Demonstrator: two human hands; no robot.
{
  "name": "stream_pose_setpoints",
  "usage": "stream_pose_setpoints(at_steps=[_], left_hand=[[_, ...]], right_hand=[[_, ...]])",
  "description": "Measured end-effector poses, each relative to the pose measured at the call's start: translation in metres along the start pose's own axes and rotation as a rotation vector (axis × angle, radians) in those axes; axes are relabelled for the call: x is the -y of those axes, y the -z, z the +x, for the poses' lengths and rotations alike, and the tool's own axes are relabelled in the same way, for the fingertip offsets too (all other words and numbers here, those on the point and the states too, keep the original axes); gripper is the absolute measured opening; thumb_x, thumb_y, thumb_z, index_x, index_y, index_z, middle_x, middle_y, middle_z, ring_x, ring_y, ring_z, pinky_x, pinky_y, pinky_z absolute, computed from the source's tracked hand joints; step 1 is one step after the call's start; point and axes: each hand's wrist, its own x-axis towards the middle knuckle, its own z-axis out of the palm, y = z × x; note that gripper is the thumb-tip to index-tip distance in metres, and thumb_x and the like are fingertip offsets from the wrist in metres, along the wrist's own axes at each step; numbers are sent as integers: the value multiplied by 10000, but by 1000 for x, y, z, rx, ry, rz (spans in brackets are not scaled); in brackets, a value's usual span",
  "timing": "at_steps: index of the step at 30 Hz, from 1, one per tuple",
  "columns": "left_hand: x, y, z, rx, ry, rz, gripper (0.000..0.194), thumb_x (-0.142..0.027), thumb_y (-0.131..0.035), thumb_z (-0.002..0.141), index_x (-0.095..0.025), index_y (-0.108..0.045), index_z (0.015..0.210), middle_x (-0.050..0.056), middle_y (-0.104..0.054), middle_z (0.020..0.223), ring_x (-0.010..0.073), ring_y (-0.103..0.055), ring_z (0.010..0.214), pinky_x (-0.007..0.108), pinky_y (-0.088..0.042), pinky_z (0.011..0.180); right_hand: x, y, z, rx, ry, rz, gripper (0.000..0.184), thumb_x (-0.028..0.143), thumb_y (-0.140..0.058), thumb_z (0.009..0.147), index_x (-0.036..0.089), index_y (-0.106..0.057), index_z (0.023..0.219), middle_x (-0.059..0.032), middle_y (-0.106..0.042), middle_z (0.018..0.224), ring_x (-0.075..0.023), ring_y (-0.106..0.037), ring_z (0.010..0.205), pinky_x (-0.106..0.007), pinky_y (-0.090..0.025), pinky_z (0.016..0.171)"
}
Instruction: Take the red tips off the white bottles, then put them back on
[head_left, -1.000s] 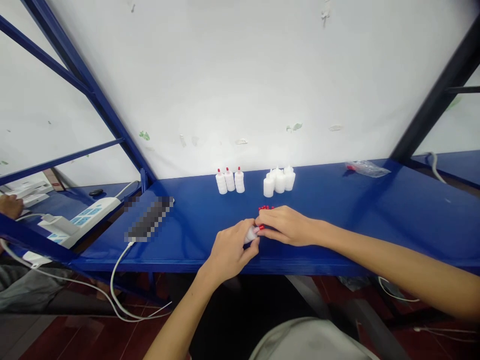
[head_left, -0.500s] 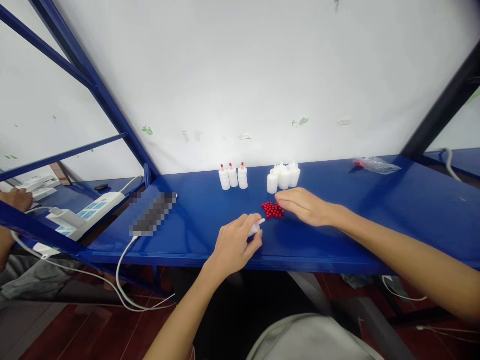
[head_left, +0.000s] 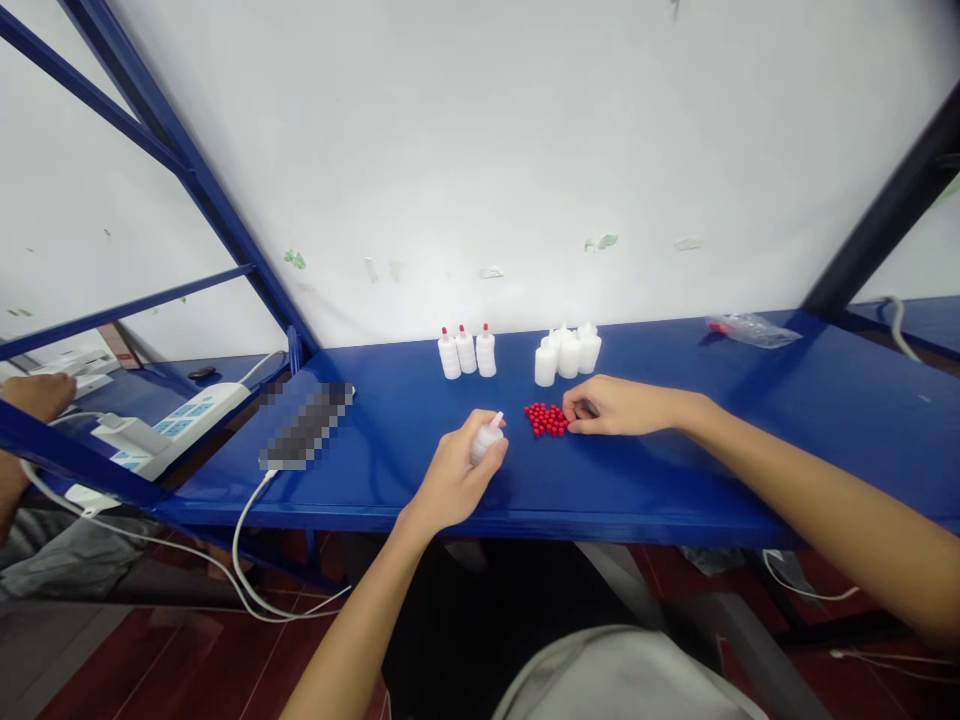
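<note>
My left hand (head_left: 457, 475) is wrapped round a small white squeeze bottle (head_left: 487, 440), whose bare nozzle points up and slightly right. At the right edge of a cluster of small red caps (head_left: 546, 420) is my right hand (head_left: 611, 405), fingers curled and thumb brought in close to the index finger. Whether a cap sits between those fingertips is hidden. Behind, to the left, stand three white bottles (head_left: 466, 355) with red caps on their nozzles. Several white bottles without red caps (head_left: 568, 355) stand grouped behind the cluster.
The blue tabletop (head_left: 375, 440) meets a white wall. A pixelated dark device (head_left: 307, 425) with a white cable lies at left, near a power strip (head_left: 187, 420) beyond the blue frame. A clear plastic bag (head_left: 754, 330) lies back right. Another person's hand (head_left: 37, 395) shows far left.
My left hand has shifted left, turning the bottle so its nozzle points more upward. My right hand's flat fingers have curled in at the edge of the red caps.
</note>
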Motion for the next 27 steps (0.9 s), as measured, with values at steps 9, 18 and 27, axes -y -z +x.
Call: stream_pose_setpoints(at_steps=[9, 18, 27], left_hand=[[-3, 0, 1, 49, -45, 103, 278, -403, -435, 973, -222, -517, 1168, -39, -558, 729, 118, -486, 606, 228, -355, 598], [-5, -12, -4, 106, -162, 433, 310, -448, -476, 964, -260, -484, 1210, 26, -669, 991, 215, -649, 850, 285, -406, 696], [0, -6, -1, 27, -138, 352, 179, -353, -378, 1002, -217, -489, 1040, 17, -608, 904, 169, -568, 772, 274, -396, 688]], right_hand=[[10, 2, -1, -117, 65, 88, 298, 451, -570, 888, 184, -633, 770, 8, -584, 621, -118, -485, 537, -264, -349, 539], [49, -35, 6, -303, 386, 56, 311, 376, -369, 1011, 187, -553, 846, -15, -586, 749, -128, -495, 644, -258, -367, 638], [-18, -6, 13, -442, -340, -398, 379, 442, -356, 990, 192, -586, 822, -70, -647, 738, -205, -581, 661, -292, -243, 557]])
